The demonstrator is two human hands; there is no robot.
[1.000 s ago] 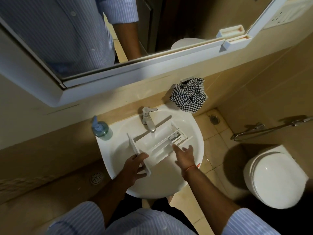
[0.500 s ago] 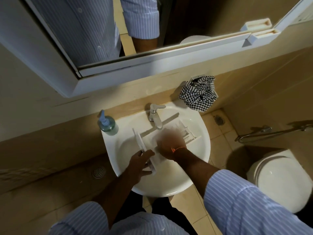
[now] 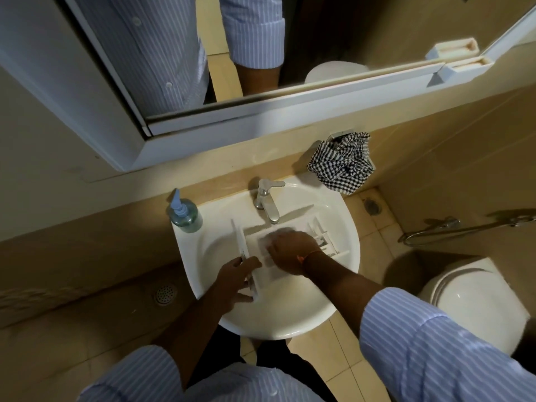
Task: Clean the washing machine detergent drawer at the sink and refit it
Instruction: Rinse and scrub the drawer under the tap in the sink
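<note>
White detergent drawer (image 3: 271,275) lies across the sink (image 3: 290,320) bowl, under the tap (image 3: 268,203). Left hand (image 3: 236,281) grips drawer's front panel end, fingers curled round it. Right hand (image 3: 290,252) lies over drawer's middle w/ fingers blurred; can't tell whether its grip is closed or flat. It hides the middle compartments. Soap bottle (image 3: 184,214) stands on sink's rear left corner. Checked cloth (image 3: 342,165) hangs on wall, rear right of sink. Toilet (image 3: 475,306) at right, floor drain (image 3: 165,294) at left, mirror (image 3: 232,53) above.
</note>
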